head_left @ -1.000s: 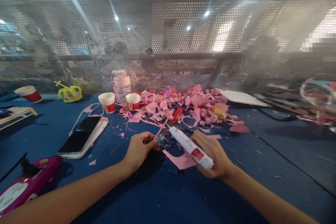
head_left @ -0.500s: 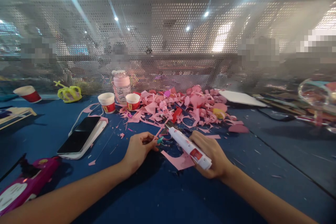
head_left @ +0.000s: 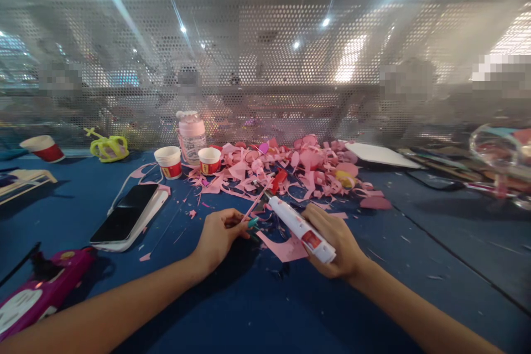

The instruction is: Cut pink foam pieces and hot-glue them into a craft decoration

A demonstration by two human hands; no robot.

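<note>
Raised slightly since a second ago: white glue gun [head_left: 302, 228], nozzle now pointing up-left toward the heap of pink paper scraps [head_left: 290, 168]. Right hand [head_left: 334, 240] wrapped closed around the gun's body, near the middle of the blue desk [head_left: 415, 265]. Left hand [head_left: 219, 235] unmoved, fingers pinched shut on a small teal piece [head_left: 253, 222] just beside the nozzle. Flat pink paper sheet [head_left: 284, 249] on the desk between both hands. Phone [head_left: 126, 218] toward the left edge, two paper cups [head_left: 188, 161] and pink bottle [head_left: 191, 135] nearer the far edge.
</note>
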